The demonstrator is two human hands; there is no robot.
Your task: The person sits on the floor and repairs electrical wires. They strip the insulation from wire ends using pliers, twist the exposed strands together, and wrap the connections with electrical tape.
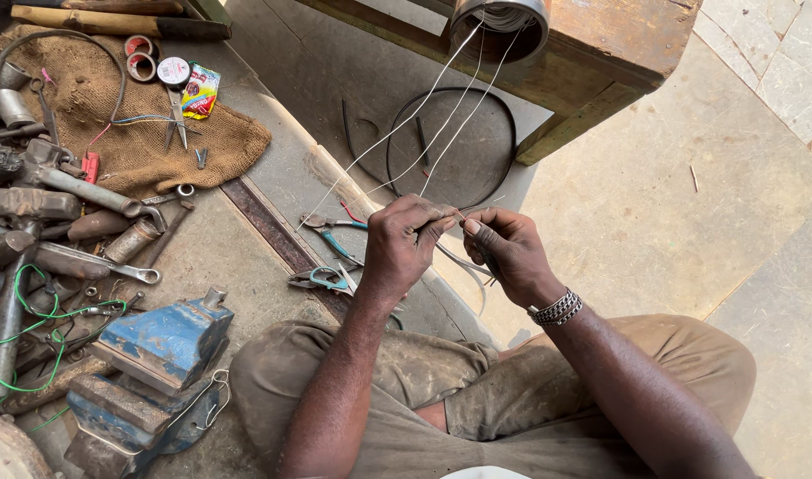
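My left hand [404, 241] and my right hand [505, 253] meet in the middle of the view, above my knees. Both pinch the ends of thin pale wires [441, 129]. The wires stretch tight from my fingers up to a round metal coil housing [499, 27] on a wooden block at the top. Loose wire tails curl down below my hands. A beaded metal bracelet [555, 308] sits on my right wrist. My fingertips hide exactly how the wire ends lie together.
Pliers [333, 232] and a second green-handled pair [322, 280] lie by my left hand. A black cable loop [450, 146] rests on the floor. A blue vise [157, 355], spanners, green wire, tape rolls and scissors on burlap [131, 133] crowd the left.
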